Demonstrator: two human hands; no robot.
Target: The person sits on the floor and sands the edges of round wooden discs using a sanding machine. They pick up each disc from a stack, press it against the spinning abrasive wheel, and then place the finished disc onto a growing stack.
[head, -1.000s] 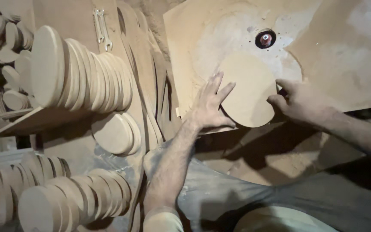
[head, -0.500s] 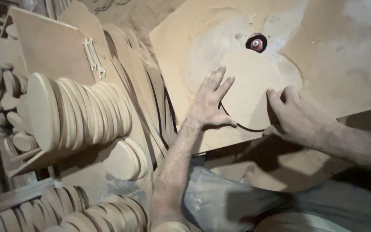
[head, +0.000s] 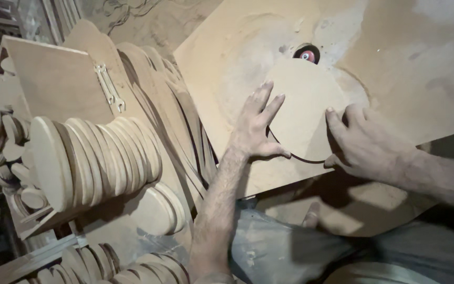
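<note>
Since the frame from 1 second back, both hands have slid a little and the disc has turned under them: the left fingers were fanned out nearer the disc's left edge, now they lie further onto its face, and the right hand has crept up the lower right rim. My head has also dipped left, so more of the stacked rounds shows.

Left hand (head: 256,123) is flat and spread, palm pressing on the wooden disc (head: 303,108), thumb hooked along its lower edge. Right hand (head: 366,144) is loosely curled, fingertips pushing against the disc's right rim, nothing clenched inside it as far as I can see. Neither hand really grips; both just press and steer.

That disc lies flat on the dusty work table (head: 411,63), its top edge right against the small red cutter (head: 307,54) poking up through the table.

My read on handling: thin board, stiff, light, dusty so a bit slippery under a flat palm. I'd say hold it by the rim on the near side, well apart from the cutter, with downward pressure from the palm.

Further out on the left, a row of finished rounds (head: 95,158) stands on edge, with a pair of spanners (head: 110,88) hanging on a board (head: 59,79) above.
</note>
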